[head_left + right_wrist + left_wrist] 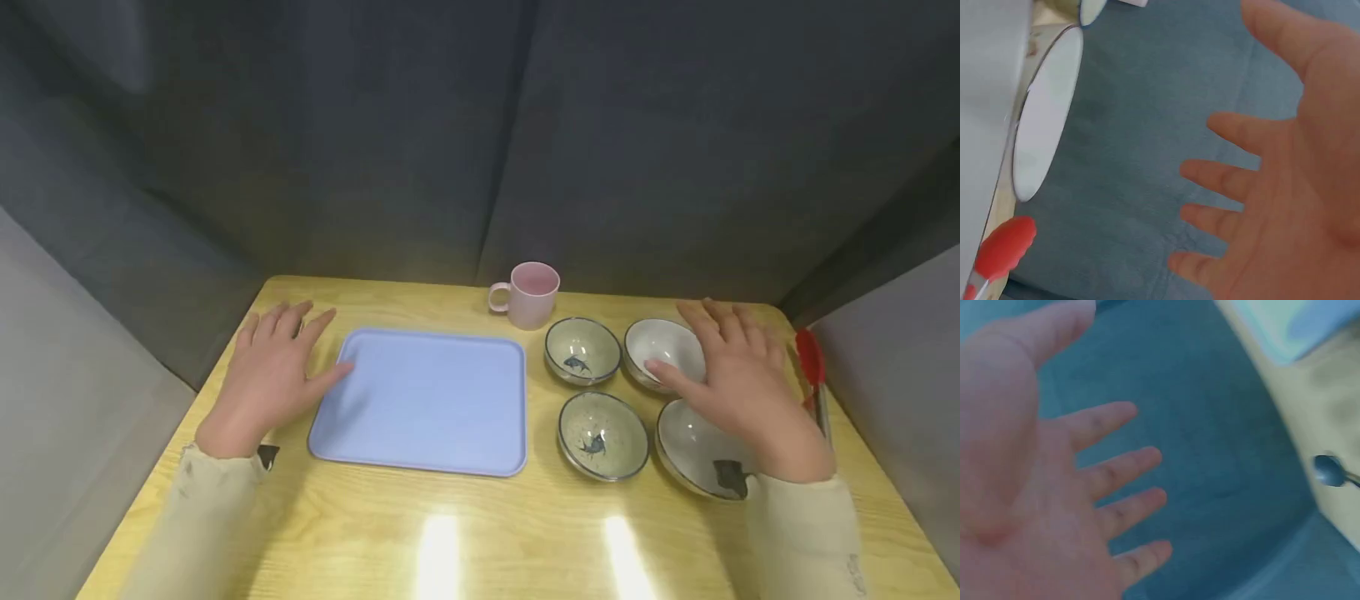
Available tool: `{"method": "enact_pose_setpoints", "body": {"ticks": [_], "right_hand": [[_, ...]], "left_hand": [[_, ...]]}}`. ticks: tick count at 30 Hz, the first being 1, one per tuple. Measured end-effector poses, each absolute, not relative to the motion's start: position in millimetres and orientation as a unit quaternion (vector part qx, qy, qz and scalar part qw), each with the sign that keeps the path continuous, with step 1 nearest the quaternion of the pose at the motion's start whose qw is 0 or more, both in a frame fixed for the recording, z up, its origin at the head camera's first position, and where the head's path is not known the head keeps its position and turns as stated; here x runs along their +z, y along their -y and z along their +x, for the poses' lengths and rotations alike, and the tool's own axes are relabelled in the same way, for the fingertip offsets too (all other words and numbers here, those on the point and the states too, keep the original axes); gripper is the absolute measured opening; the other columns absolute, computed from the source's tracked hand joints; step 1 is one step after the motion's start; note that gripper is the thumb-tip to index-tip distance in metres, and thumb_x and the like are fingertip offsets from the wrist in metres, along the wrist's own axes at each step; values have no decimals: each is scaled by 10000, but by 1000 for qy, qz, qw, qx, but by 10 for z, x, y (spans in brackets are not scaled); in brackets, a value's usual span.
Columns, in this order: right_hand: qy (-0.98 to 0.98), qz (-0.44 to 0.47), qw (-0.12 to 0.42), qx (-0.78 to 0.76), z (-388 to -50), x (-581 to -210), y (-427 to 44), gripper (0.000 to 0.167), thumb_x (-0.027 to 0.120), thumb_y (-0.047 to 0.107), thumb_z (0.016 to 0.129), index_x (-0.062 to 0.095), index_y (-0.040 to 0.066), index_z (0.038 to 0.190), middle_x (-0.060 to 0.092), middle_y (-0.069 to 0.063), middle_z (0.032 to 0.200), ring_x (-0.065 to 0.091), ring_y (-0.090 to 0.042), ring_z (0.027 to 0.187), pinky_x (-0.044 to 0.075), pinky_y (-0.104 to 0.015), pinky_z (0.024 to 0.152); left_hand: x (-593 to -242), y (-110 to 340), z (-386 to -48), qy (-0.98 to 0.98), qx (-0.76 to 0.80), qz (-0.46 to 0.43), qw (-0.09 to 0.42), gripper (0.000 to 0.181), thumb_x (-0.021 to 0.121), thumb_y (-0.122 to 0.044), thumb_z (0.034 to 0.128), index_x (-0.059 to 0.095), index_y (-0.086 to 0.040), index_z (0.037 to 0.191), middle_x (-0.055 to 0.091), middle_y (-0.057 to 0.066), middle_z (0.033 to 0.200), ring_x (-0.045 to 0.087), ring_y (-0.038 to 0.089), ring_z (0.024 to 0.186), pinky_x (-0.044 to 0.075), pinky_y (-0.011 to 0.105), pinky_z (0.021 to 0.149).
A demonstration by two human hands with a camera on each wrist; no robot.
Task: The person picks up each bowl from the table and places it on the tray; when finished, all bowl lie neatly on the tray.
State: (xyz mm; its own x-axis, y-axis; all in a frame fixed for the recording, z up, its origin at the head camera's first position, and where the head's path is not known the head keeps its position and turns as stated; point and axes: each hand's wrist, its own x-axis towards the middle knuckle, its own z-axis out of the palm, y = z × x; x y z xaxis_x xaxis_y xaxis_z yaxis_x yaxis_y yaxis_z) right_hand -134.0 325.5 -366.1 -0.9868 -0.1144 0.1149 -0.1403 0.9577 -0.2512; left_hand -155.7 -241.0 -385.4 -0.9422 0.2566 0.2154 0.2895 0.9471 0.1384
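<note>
My left hand hovers with spread fingers at the left edge of a blue tray, holding nothing. In the left wrist view its palm faces a spoon on the table. My right hand, fingers also spread and holding nothing, hangs above two white bowls and partly hides them: the far one and the near one. Left of those sit two greenish bowls with fish drawings, one far and one near. Red-tipped tongs lie beyond the right hand.
A pink mug stands at the back of the wooden table, its handle to the left. A dark curtain hangs behind the table. Pale panels flank it on the left and right.
</note>
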Motion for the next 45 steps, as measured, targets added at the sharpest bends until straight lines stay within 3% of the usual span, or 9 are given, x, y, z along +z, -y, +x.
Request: {"method": "enact_pose_setpoints", "body": {"ticks": [3,7,10,14,23,29,33,39,45], "right_hand": [[984,83,44,151,-1307,-3684,-3334,921,703,588,1064,334,94,1749,356,-371,1703,279,-679,1544,249,-906,1145],[972,96,35,211,-1220,-3775,-3503,827,754,452,1075,397,81,1722,463,-343,1648,442,-623,1472,411,-830,1073],[960,89,34,263,-1102,-3904,-3677,785,762,367,1084,410,55,1713,483,-327,1638,491,-591,1463,518,-434,1227],[950,67,36,302,-895,-4146,-3904,768,784,278,1072,416,-62,1654,482,-361,1589,515,-590,1398,328,57,942],[943,-12,-2,332,-541,-4461,-4085,948,796,259,1060,221,-128,1706,397,-417,1568,548,-625,1295,510,-108,757],[936,-51,-64,343,-431,-4510,-4119,1008,733,356,1099,99,-111,1728,430,-451,1538,641,-697,1230,587,-223,711],[938,-53,-72,336,-409,-4559,-4101,1040,771,359,1072,110,-112,1721,363,-461,1598,570,-722,1306,605,-269,778],[937,-52,-95,332,-363,-4651,-4083,1201,802,361,1038,-64,-91,1737,174,-515,1682,428,-688,1385,531,-755,1026],[928,-51,-111,353,-327,-4692,-4049,1379,878,321,973,-221,-37,1724,119,-525,1693,426,-702,1389,505,-792,1050]], "left_hand": [[-3996,2525,-1488,976,-92,-156,124,647,763,-488,1037,667,-76,1527,611,254,1556,542,536,1447,463,741,1108],[-4193,2624,-1373,968,-119,-165,145,527,807,-397,1022,741,-27,1393,709,230,1403,639,511,1307,541,690,1001],[-4343,2636,-1291,967,-135,-173,130,516,820,-370,1017,744,2,1366,724,232,1343,664,477,1252,563,662,1027],[-4499,2589,-1171,967,-160,-179,81,543,821,-374,1024,732,16,1390,729,204,1311,699,409,1216,614,607,1017],[-4627,2524,-982,965,-234,-117,-32,839,865,-506,974,585,12,1572,668,180,1354,676,232,1025,581,370,779],[-4783,2551,-965,946,-300,-111,-44,973,967,-360,886,495,87,1610,614,246,1309,598,153,863,512,233,644],[-4792,2537,-957,945,-302,-118,-48,976,977,-307,882,481,116,1609,616,307,1383,637,152,890,540,229,688],[-4736,2482,-944,950,-287,-104,-60,973,980,-278,881,479,152,1595,671,310,1418,679,149,931,568,244,728],[-4774,2475,-920,953,-285,-91,-46,912,967,-207,880,501,186,1559,678,307,1382,681,152,912,577,232,730]]}}
